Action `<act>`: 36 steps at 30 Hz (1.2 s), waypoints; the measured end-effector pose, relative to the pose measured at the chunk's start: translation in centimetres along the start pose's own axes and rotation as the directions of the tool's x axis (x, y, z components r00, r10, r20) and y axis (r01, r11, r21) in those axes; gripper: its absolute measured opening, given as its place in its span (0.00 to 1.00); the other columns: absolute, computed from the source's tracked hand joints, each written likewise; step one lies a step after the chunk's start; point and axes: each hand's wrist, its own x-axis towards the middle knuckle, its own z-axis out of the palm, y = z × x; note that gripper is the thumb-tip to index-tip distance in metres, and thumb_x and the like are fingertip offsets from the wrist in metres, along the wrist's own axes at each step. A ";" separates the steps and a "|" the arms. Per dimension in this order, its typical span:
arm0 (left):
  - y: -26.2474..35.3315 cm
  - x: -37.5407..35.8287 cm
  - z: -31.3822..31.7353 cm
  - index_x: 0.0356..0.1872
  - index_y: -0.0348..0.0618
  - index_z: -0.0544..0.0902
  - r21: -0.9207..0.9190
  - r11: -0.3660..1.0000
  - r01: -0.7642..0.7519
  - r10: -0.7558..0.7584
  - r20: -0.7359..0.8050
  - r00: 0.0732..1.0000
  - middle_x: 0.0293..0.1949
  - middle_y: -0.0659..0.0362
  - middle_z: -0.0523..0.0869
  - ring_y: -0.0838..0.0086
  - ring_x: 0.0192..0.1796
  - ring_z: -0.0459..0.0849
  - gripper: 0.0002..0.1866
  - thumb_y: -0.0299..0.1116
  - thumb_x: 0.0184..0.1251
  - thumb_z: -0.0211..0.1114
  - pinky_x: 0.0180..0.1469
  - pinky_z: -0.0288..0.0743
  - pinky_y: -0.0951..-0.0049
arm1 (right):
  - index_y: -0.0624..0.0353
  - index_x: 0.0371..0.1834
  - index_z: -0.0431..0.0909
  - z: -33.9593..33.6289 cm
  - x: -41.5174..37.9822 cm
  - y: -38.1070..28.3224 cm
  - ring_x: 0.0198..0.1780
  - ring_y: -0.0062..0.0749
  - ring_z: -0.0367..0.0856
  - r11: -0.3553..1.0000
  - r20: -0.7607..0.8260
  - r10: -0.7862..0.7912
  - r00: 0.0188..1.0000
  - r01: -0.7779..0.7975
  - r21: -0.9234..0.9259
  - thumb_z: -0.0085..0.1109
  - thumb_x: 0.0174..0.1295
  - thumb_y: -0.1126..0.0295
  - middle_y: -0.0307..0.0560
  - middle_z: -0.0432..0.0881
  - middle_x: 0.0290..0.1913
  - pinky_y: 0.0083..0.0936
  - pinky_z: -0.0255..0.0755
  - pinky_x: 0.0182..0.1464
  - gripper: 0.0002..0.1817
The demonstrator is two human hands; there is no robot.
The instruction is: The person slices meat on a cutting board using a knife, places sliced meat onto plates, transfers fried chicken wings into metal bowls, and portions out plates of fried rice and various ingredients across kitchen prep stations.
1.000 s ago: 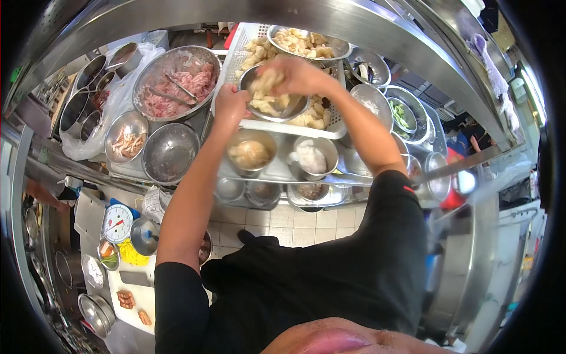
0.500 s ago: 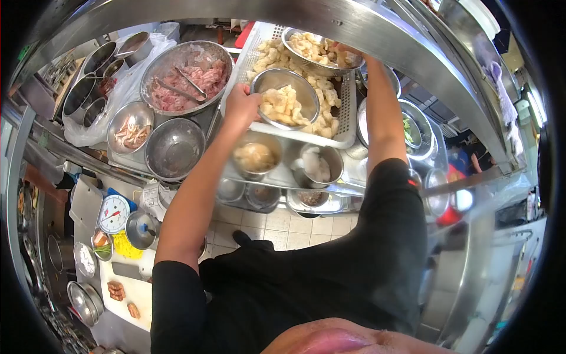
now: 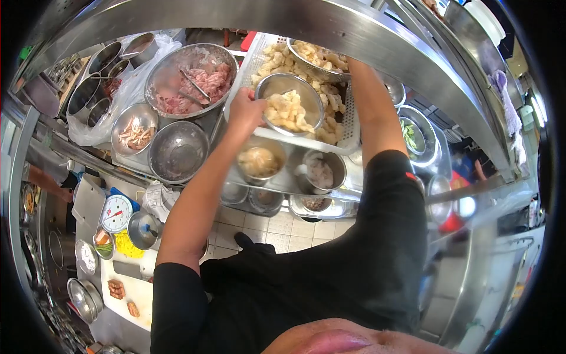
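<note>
My left hand (image 3: pixel 249 108) grips the rim of a steel bowl (image 3: pixel 280 85) with fingers closed. Pale yellow lumpy food pieces (image 3: pixel 288 112) lie in that bowl. It is tilted over a white perforated plastic basket (image 3: pixel 253 59) holding more of the same pieces. At the basket's far end, a steel colander (image 3: pixel 321 72) also contains these pieces. My right arm reaches to the colander's right side. A steel shelf rail mostly hides my right hand (image 3: pixel 352 64), so its fingers cannot be made out.
The steel shelf rail (image 3: pixel 236 16) crosses above the basket. A large bowl of raw meat (image 3: pixel 151 97) with tongs stands left. Two steel pots (image 3: pixel 259 174) stand in front of the basket. A scale (image 3: pixel 116 213) and a cutting board (image 3: pixel 127 283) with a cleaver are lower left.
The view has shifted slightly, so the counter sits lower in the picture. My right hand, partly visible before, is now mostly behind the rail. My left hand keeps hold of the bowl.
</note>
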 end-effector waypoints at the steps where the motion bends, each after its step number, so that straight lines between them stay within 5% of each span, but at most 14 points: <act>1: 0.0 0.0 0.1 0.38 0.36 0.73 -0.007 1.000 -0.004 0.004 -0.002 1.000 0.30 0.57 0.79 0.77 0.25 0.79 0.10 0.25 0.55 0.60 0.23 0.75 0.77 | 0.53 0.52 0.83 0.5 0.1 0.1 0.36 0.29 0.83 1.000 -0.005 0.004 1.000 -0.004 -0.010 0.67 0.54 0.61 0.45 0.87 0.39 0.25 0.77 0.41 0.21; 36: 0.1 -0.5 0.3 0.33 0.37 0.75 0.012 0.999 -0.043 0.044 -0.031 0.999 0.29 0.60 0.78 0.77 0.27 0.78 0.08 0.25 0.52 0.61 0.25 0.74 0.76 | 0.54 0.51 0.83 0.7 0.5 0.8 0.34 0.26 0.82 1.000 -0.064 0.008 0.998 -0.009 -0.019 0.65 0.56 0.60 0.44 0.87 0.38 0.24 0.76 0.38 0.20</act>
